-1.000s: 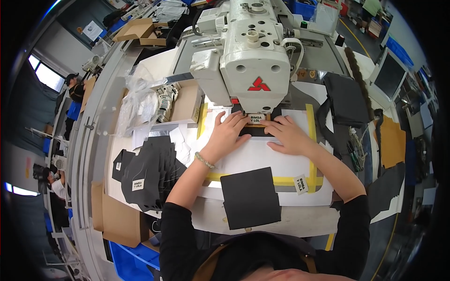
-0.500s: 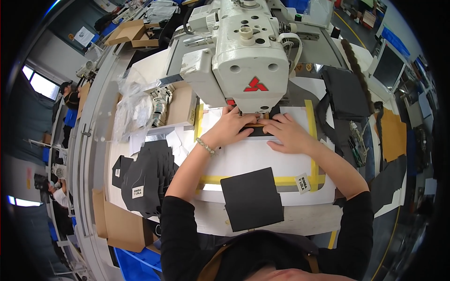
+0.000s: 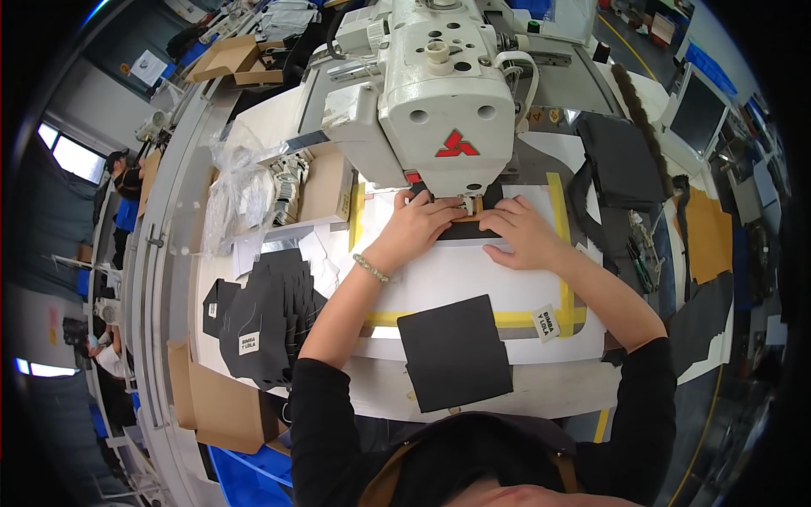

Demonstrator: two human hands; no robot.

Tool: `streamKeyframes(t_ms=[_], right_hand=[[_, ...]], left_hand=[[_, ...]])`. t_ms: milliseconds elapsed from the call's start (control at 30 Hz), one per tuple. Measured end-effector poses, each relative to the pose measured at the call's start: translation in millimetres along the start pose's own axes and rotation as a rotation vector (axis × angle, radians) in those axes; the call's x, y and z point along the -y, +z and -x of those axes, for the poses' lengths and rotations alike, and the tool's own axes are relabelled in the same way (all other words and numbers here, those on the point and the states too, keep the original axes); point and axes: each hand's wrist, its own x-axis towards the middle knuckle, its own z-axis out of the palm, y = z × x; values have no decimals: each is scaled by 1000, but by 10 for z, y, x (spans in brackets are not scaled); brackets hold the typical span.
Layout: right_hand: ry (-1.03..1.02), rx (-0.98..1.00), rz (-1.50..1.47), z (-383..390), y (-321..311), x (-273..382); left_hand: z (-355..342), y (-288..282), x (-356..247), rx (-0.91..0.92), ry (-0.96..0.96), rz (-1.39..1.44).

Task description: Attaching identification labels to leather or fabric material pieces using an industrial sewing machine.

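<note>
Both hands work under the head of a large white sewing machine [image 3: 448, 101]. Between them lies a black flat piece [image 3: 458, 231] on a white sheet edged with yellow tape [image 3: 559, 228]; a narrow tan strip [image 3: 467, 218] shows along its far side. My left hand [image 3: 411, 228] rests palm down, its extended fingers reaching the strip near the needle area. On the other side, my right hand [image 3: 525, 232] touches the strip's right end with bent fingertips, thumb apart. The machine head partly hides the fingertips. Nearer me lie a black square piece [image 3: 454, 355] and a small white label [image 3: 546, 323].
At left, black pieces [image 3: 270, 313] lie fanned in a pile. Behind them stand a shallow cardboard box [image 3: 325, 190] of labels and a clear plastic bag [image 3: 232, 198]. A black stack [image 3: 621, 160], a monitor [image 3: 698, 118] and a tan sheet [image 3: 710, 241] are at right.
My right hand has drawn slightly to the right and its fingers bend more. My left fingers have shifted slightly beside the strip. The black square stays in place.
</note>
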Motion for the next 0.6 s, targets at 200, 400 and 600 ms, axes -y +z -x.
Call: streamKeyframes(t_ms=[200,400,600], right_hand=[[-39,-127,-21,12,-1,-18],[-38,-135,-18,19,-26,-4],[-40,-148,-17,13,-34,7]], left_hand=[[-31,-8,4,15,32,-11],[-65,-52,-33,76,-10,-6],[-73,-58,-28,106,-14,-18]])
